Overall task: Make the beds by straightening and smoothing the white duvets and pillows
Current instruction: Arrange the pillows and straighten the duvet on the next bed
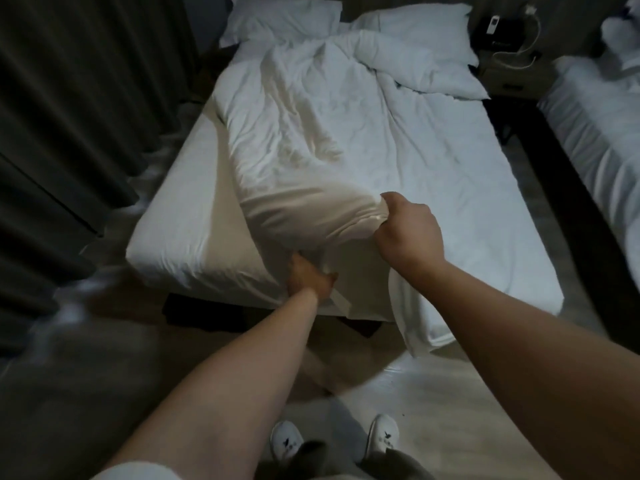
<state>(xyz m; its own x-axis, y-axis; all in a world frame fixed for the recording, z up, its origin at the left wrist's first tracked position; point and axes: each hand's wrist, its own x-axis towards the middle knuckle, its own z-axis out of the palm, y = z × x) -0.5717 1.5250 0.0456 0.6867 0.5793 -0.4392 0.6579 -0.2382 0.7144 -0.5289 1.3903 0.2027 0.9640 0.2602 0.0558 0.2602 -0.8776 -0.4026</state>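
A crumpled white duvet (311, 133) lies bunched along the middle of the bed (180, 220), leaving bare sheet on the left side. My right hand (408, 230) is shut on the duvet's gathered foot end, lifted a little above the mattress. My left hand (308, 275) grips a lower fold of the same duvet at the bed's foot edge, its fingers partly hidden under the cloth. Two white pillows (280, 19) (422, 32) rest at the head of the bed, the right one partly covered by the duvet.
Dark curtains (69, 116) hang along the left. A second bed with white bedding (602, 126) stands at the right across a narrow aisle. A nightstand with a dark device and white cable (509, 36) sits between the beds. My slippered feet (332, 441) stand on pale flooring.
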